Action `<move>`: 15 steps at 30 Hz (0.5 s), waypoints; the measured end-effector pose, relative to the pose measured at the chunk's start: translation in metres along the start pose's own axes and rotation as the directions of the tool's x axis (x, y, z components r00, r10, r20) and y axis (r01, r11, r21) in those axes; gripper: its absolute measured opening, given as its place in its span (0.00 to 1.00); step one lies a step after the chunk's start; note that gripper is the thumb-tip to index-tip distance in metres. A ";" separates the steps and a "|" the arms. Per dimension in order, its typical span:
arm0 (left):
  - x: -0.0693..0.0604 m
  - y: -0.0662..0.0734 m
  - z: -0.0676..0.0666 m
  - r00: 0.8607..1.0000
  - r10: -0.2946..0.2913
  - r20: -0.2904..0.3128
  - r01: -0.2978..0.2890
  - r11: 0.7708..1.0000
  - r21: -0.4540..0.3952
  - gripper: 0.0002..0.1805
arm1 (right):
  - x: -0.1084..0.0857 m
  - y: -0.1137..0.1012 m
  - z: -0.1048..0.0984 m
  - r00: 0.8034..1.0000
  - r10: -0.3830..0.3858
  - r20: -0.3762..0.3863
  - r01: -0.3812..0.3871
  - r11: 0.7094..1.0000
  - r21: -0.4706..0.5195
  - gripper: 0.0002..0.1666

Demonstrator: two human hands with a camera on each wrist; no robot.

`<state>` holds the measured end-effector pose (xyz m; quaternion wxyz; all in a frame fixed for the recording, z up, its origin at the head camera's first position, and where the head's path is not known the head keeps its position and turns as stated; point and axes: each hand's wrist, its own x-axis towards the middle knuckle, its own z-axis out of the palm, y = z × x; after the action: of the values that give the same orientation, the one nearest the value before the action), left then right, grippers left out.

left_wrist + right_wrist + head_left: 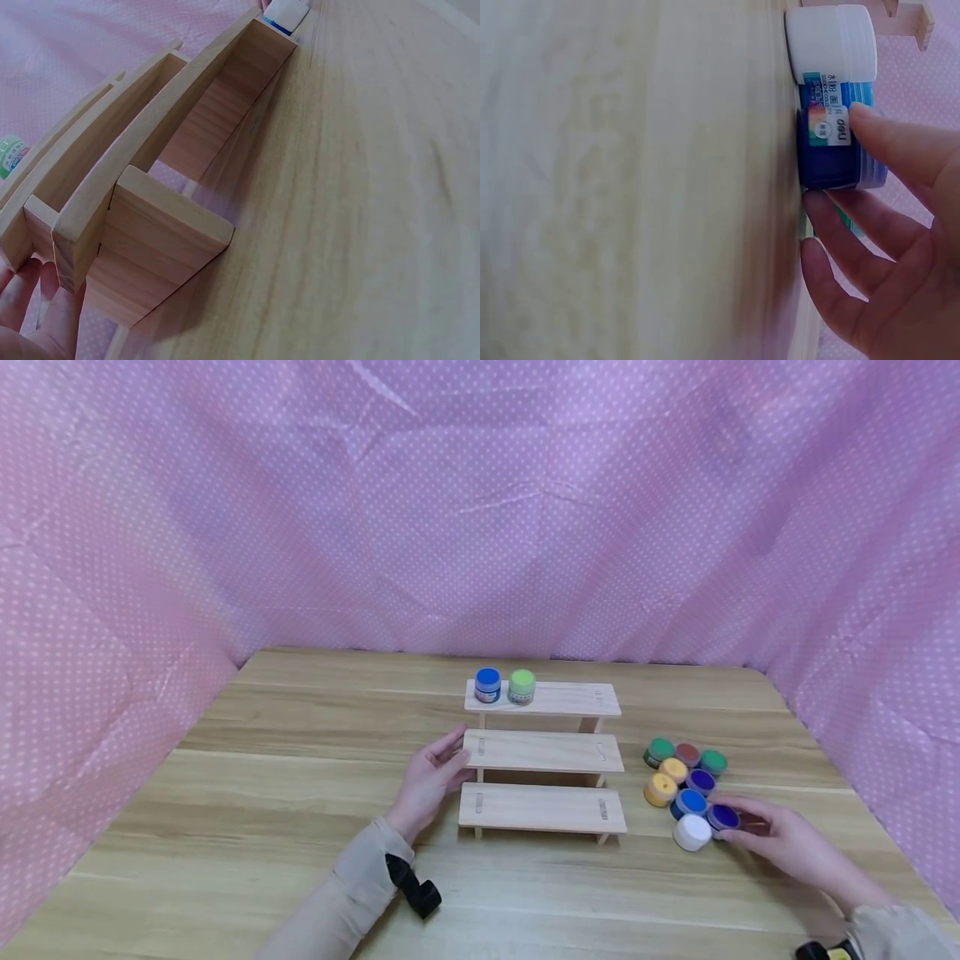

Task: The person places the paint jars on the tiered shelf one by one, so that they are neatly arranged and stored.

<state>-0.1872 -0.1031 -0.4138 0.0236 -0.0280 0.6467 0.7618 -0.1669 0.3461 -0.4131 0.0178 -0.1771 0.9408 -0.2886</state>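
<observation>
My left hand [429, 783] holds the left end of a three-step wooden stand [540, 810] by its middle step; in the left wrist view its fingers [22, 296] meet the board ends. On the top step stand a blue paint jar [487, 686] and a light green paint jar [522, 687]. To the right, my right hand [787, 839] pinches a dark blue paint jar [723, 817] between thumb and fingers. That jar is upright on the table, labelled side showing in the right wrist view. Beside it are a white jar [692, 832] and a blue jar [690, 803].
More paint jars cluster right of the stand: yellow [661, 790], green [660, 752], red-brown [687, 755] and another dark blue [701, 782]. The wood-grain table [300, 727] ends at a pink dotted cloth [450, 527] behind and at both sides.
</observation>
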 end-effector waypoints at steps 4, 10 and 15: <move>0.000 0.000 0.000 1.000 0.002 -0.001 -0.002 1.000 0.001 0.27 | 0.001 -0.004 -0.001 0.997 0.068 0.042 -0.067 0.997 -0.034 0.27; 0.000 -0.001 0.000 1.000 0.012 0.003 -0.012 1.000 0.005 0.27 | 0.002 -0.004 0.000 0.998 0.063 0.015 -0.063 0.997 -0.033 0.24; -0.001 -0.001 0.000 1.000 0.013 0.005 -0.013 1.000 0.005 0.27 | 0.001 0.000 0.002 0.996 0.001 -0.092 0.001 1.000 0.016 0.22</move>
<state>-0.1866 -0.1031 -0.4149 0.0203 -0.0221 0.6489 0.7603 -0.1674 0.3449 -0.4147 -0.0242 -0.1634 0.9383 -0.3039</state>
